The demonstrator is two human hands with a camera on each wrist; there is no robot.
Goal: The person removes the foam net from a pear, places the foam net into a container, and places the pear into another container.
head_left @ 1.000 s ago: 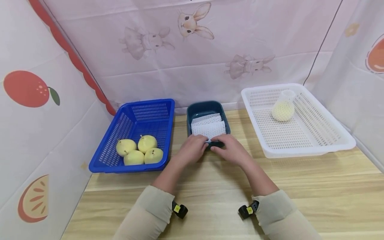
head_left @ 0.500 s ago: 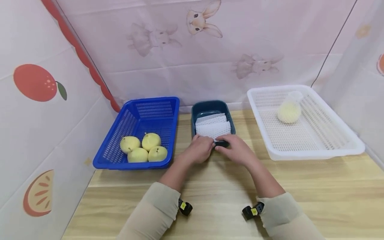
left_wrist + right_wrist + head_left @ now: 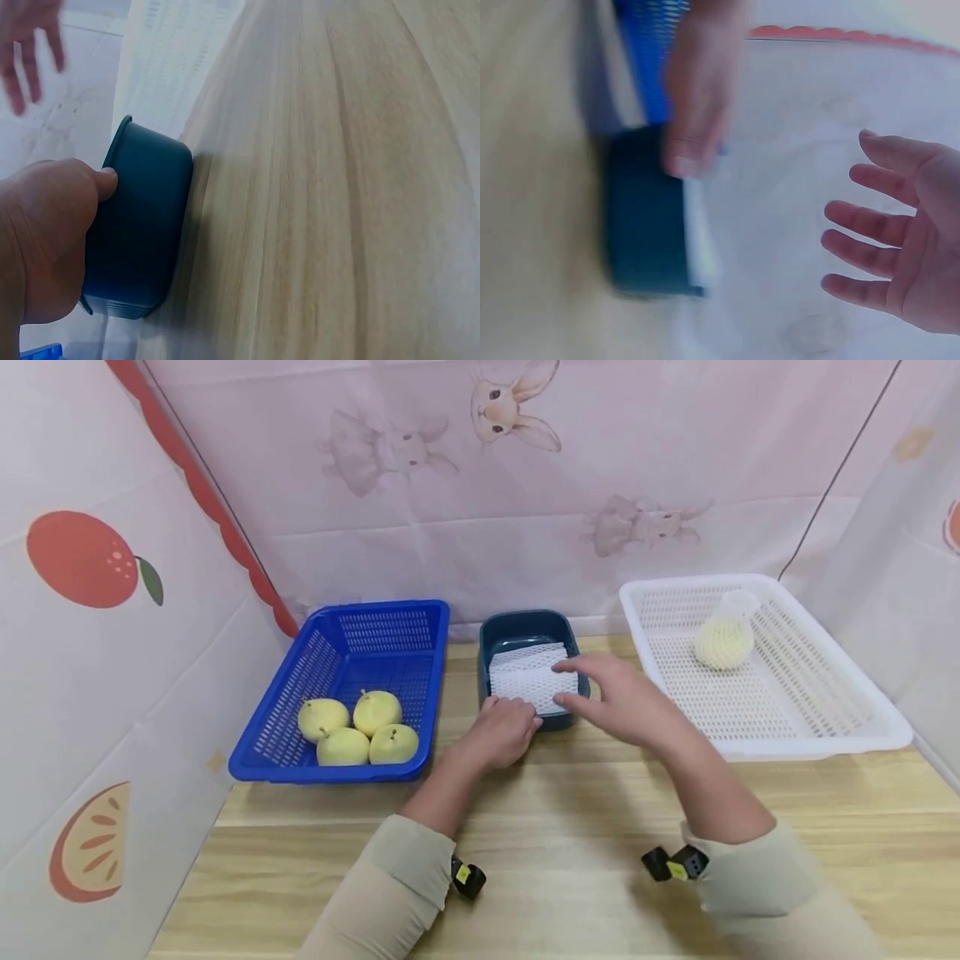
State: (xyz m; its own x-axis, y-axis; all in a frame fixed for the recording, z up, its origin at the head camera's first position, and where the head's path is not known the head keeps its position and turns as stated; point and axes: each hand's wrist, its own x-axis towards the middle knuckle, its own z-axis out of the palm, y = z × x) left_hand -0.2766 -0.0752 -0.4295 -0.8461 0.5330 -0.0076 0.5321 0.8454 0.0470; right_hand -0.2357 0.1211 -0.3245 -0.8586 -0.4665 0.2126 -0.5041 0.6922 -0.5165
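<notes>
In the head view, my left hand (image 3: 501,732) grips the near rim of a dark teal plastic box (image 3: 556,722). The left wrist view shows its thumb against the outer wall of the box (image 3: 142,225). White foam fruit nets (image 3: 527,678) lie stacked inside. My right hand (image 3: 628,703) is raised over the right side of the box, thumb and fingers spread apart. Seen from the right wrist, this hand (image 3: 922,240) has its fingers extended and nothing in it; the box is blurred there.
On the left stands a blue basket (image 3: 258,768) with several yellow pears (image 3: 377,712) at its near end. A white basket (image 3: 757,714) on the right holds one pear in a foam net (image 3: 724,642). A printed curtain (image 3: 525,560) hangs behind the wooden table (image 3: 570,860).
My right hand has let go of the near rim of the box and moved up and to the right, its fingers spreading. My left hand stays at the rim. The head view has shifted slightly.
</notes>
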